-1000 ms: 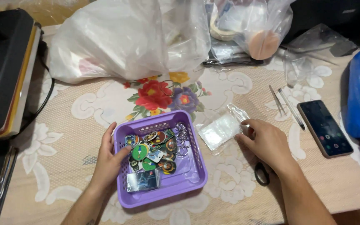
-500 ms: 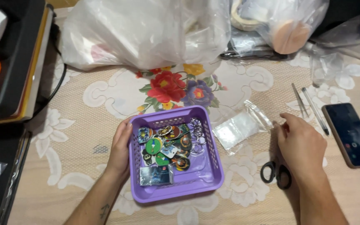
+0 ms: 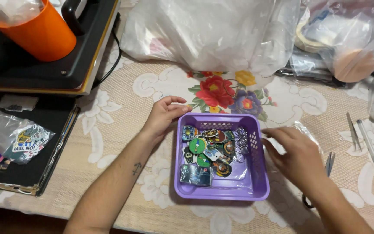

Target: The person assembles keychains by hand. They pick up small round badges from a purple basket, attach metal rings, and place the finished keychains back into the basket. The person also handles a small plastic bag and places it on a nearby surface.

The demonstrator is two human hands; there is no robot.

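Left hand [image 3: 163,116] curled on the purple basket [image 3: 256,190] at its far left corner, gripping the rim — right hand [image 3: 295,151] open, fingers apart, at the right wall; basket mid-table, holding charms [image 3: 208,149] and rings [image 3: 240,143]

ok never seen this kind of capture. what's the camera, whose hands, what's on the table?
There is no machine here: one camera sits on a person's head and looks down at their own two bare hands. The left hand grips the upper left corner of a purple plastic basket holding colourful flat charms and small metal rings. The right hand hovers open at the basket's right edge and holds nothing. All this rests on a lace tablecloth with a flower print. Around it lie clear plastic bags, an orange cup, scissors partly hidden by the right hand, and a pen.
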